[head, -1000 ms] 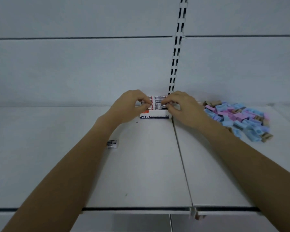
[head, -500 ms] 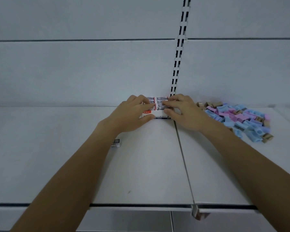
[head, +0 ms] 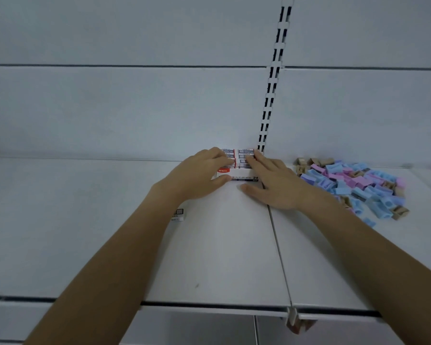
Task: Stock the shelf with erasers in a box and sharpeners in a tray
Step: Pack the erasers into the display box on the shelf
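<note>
A small white box (head: 244, 177) with a "24" label stands at the back of the shelf, filled with rows of erasers (head: 244, 155) in white, red and black sleeves. My left hand (head: 197, 175) lies flat over the box's left side, fingers on the erasers and thumb against the front wall. My right hand (head: 271, 180) lies flat on the right side, fingertips on the erasers, thumb stretched along the shelf in front of the box. One loose eraser (head: 179, 215) lies on the shelf, partly hidden by my left forearm.
A heap of blue, pink and tan sharpeners (head: 353, 183) lies on the white shelf (head: 222, 245) to the right. A slotted upright (head: 271, 95) runs up the back wall. The shelf's front edge (head: 209, 306) is near me. No tray is visible.
Both hands went from curled fingers pinching at the erasers to flat fingers resting on the box and its contents. The view drifted slightly.
</note>
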The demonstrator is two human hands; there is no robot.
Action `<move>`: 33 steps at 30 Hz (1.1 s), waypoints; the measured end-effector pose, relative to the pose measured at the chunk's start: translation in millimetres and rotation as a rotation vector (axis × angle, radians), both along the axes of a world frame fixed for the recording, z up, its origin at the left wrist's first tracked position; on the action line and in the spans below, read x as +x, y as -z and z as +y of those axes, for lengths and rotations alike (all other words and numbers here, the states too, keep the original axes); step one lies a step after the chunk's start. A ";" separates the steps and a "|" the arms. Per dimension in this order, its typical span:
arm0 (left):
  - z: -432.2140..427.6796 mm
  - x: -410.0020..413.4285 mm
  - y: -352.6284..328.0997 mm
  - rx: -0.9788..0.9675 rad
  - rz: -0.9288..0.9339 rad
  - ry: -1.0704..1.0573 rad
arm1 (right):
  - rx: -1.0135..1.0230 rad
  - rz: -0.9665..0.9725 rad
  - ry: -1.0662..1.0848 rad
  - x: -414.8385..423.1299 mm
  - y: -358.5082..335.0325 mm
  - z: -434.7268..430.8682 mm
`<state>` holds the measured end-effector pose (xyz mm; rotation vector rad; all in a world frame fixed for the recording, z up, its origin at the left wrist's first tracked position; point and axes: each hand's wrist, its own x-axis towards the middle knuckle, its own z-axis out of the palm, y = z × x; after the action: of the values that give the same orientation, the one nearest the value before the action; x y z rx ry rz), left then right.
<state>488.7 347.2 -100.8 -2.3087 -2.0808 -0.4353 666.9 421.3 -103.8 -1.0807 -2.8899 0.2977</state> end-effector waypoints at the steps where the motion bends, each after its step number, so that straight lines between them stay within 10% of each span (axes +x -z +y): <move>1: 0.3 0.0 -0.5 -0.001 0.002 0.001 | 0.016 0.005 0.011 -1.7 1.0 0.0; 10: -26.2 -28.8 -28.7 -0.008 -0.140 -0.056 | 0.216 0.312 -0.085 -12.3 4.1 -6.9; 19: -108.9 -60.5 -38.7 -0.417 -0.265 -0.311 | -0.053 0.384 -0.547 -58.9 0.6 -60.8; 33: -105.9 -51.3 -43.5 -0.299 -0.287 -0.285 | -0.154 0.559 -0.427 -51.8 -7.6 -44.9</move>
<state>437.4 241.3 -57.2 -2.1384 -2.7348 -0.5005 615.2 376.4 -96.2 -0.2942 -2.5669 0.7154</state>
